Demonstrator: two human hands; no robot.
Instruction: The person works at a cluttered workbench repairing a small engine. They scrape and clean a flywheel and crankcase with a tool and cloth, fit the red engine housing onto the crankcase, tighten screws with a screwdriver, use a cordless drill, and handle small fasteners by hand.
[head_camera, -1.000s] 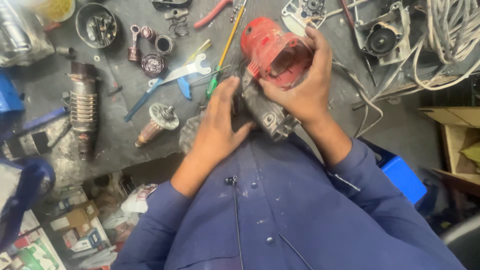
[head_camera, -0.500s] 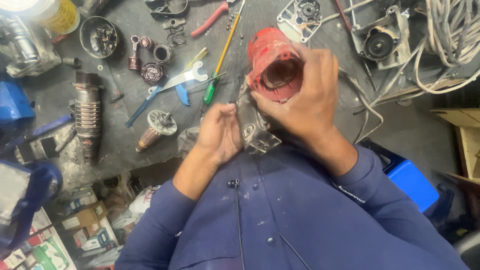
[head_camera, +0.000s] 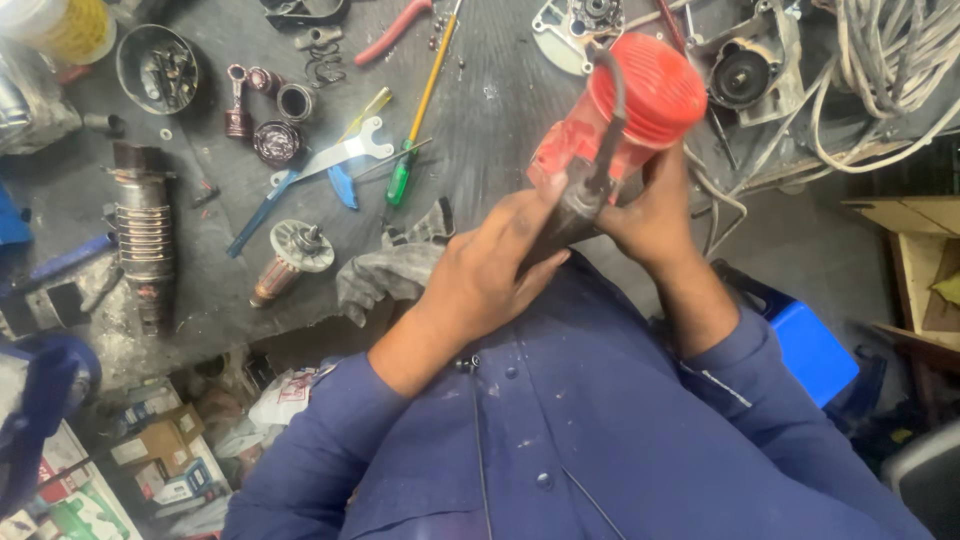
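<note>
Red tool housing (head_camera: 640, 105) (ribbed cap up) gripped by both hands, left hand (head_camera: 490, 275) and right hand (head_camera: 655, 215), fingers seemingly curled shut.

A single head-worn camera looks steeply down over the wearer's chest, its frame taking in the blue work shirt (head_camera: 600, 440) at the bottom and the dark, grimy surface (head_camera: 500, 110) beyond it at the top. The view sits close: both hands, the left hand (head_camera: 485, 275) and right hand (head_camera: 655, 215), fill the centre with a red power-tool housing (head_camera: 640, 100) raised toward the lens. The floor falls away at lower left, with cardboard boxes (head_camera: 150, 450), and a blue bin (head_camera: 810, 345) shows at right. No second view shares the scene.
</note>
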